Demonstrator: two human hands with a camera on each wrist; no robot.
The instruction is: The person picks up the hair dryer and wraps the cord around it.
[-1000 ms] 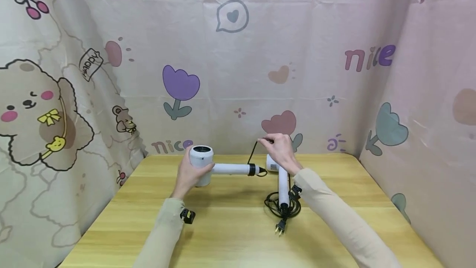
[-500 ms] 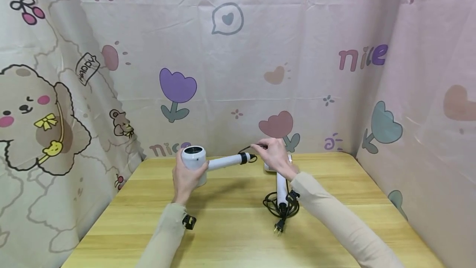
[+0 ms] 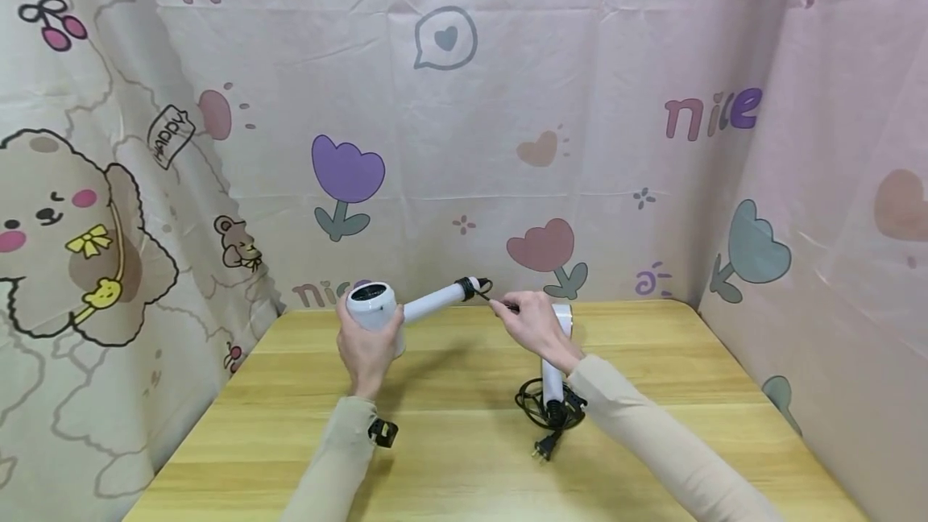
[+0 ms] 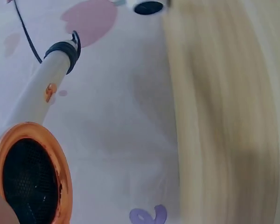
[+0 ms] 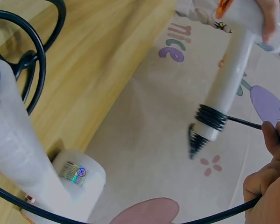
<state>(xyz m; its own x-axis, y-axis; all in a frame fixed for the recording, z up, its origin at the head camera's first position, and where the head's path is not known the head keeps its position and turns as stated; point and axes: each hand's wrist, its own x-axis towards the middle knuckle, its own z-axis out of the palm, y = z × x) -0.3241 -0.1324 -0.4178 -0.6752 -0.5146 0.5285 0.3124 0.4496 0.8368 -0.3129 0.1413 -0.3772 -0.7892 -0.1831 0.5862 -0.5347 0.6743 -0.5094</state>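
Observation:
My left hand [image 3: 366, 357] grips a white hair dryer [image 3: 433, 304] by its barrel, held above the table with the handle slanting up to the right. Black power cord [image 5: 211, 117] is wound in several turns around the handle's end. My right hand [image 3: 535, 327] pinches that cord just beside the handle end, and a length of it trails below the hand in the right wrist view. An orange ring [image 4: 64, 182] surrounds the dark grille in the left wrist view. Behind and below my right hand lies a second white hair dryer [image 3: 552, 383], partly hidden by that hand.
The second dryer's black cord [image 3: 532, 407] lies coiled around its handle on the wooden table [image 3: 304, 409], its two-pin plug [image 3: 545, 447] toward the front. A printed curtain [image 3: 449, 135] closes off the back and both sides.
The held dryer's handle has swung from level to slanting upward, and its barrel has shifted slightly left. My right hand has come down from above the handle end, still pinching the cord.

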